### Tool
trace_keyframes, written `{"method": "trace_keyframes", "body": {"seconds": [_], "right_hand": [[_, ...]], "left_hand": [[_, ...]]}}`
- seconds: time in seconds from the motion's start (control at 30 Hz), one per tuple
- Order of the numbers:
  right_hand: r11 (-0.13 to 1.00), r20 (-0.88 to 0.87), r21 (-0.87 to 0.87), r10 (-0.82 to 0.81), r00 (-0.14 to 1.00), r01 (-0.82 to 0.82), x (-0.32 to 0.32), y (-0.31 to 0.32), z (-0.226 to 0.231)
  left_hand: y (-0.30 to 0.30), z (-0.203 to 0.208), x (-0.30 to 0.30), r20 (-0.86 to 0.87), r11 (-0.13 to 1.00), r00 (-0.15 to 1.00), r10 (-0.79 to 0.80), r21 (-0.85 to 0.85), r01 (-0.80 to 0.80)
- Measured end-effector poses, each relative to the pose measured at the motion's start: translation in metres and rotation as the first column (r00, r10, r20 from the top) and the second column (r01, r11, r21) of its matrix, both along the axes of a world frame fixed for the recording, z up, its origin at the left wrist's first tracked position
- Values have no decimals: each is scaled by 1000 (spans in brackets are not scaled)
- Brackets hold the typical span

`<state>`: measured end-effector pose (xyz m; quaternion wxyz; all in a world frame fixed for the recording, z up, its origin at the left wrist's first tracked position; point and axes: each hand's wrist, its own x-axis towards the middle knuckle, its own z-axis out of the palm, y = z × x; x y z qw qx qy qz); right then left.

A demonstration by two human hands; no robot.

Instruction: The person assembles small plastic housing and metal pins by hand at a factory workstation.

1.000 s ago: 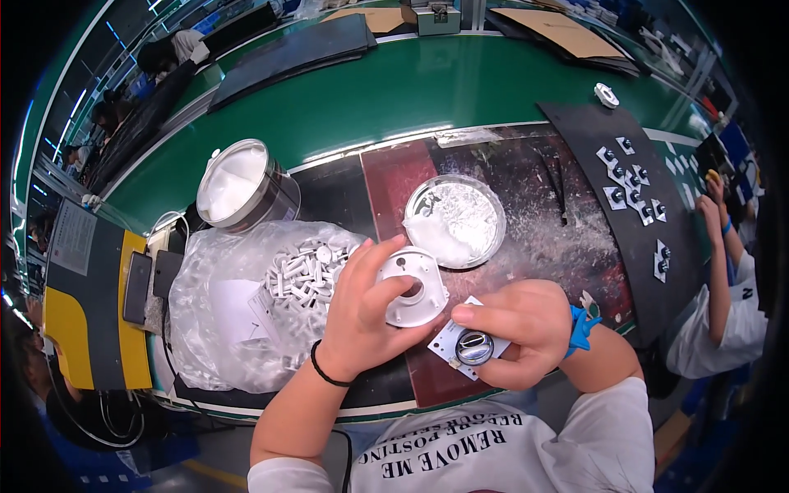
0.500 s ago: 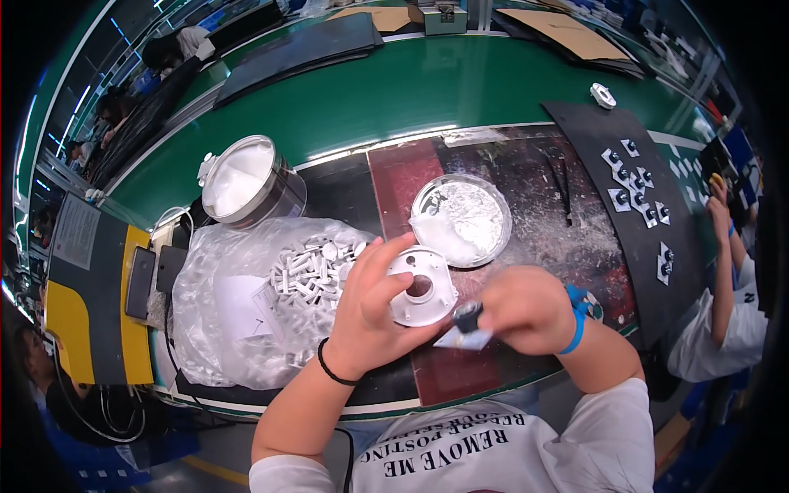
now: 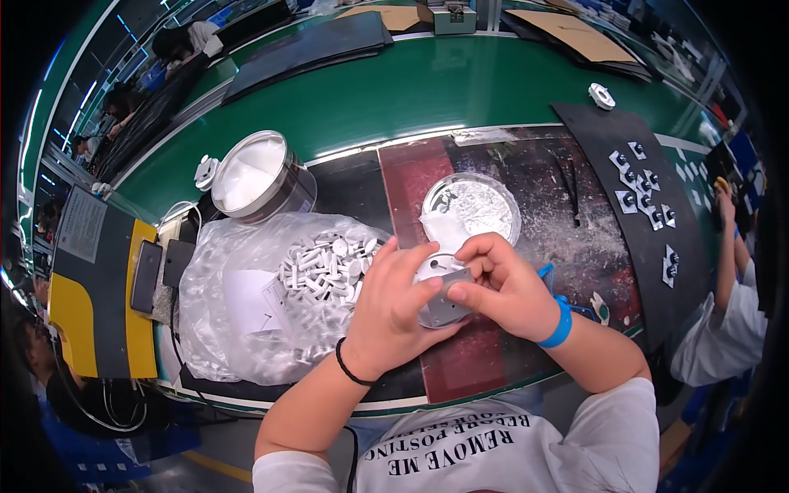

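My left hand (image 3: 393,306) is closed round a white round plastic housing (image 3: 433,268) with small holes in its face. Over the lower part of that housing lies a thin grey plate (image 3: 445,307), pressed there by the thumb and fingers of my right hand (image 3: 511,289). Whatever is on the underside of the plate is hidden. Just beyond my hands stands a shallow clear dish (image 3: 514,215) with white paste in it. To the left of my left hand, many small white plastic pins (image 3: 325,267) lie in a clear plastic bag (image 3: 209,329).
A tin of white paste (image 3: 296,185) stands at the back left. Several small plates with black parts (image 3: 645,197) lie on a black board (image 3: 604,156) at right. A yellow and grey machine (image 3: 78,296) is at far left. Another person's arm (image 3: 727,271) shows at far right.
My right hand has brought the small plate with its black part up and leftward onto the white housing. The plate now covers the housing's central hole. My left hand still holds the housing.
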<state>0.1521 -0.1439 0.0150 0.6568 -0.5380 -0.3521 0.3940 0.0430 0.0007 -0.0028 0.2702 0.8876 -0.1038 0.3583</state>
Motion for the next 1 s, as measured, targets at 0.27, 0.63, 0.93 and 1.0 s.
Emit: {"method": "trace_keyframes", "body": {"seconds": [0.27,0.63,0.93,1.0], "right_hand": [[993,167,-47,-96,981,105,-3,-2,-1],[980,-154,-47,185,971,-194,0,-5,5],[972,-265,55,235,935,-229,-1,-5,0],[972,-246,59,233,941,-226,-3,-6,1]], "left_hand": [[-2,7,-2,13,993,999,41,110,-42],[-2,2,-5,87,994,995,-52,98,43],[-4,4,-6,121,996,989,-85,51,80],[-4,5,-7,124,996,989,-81,50,76]]}}
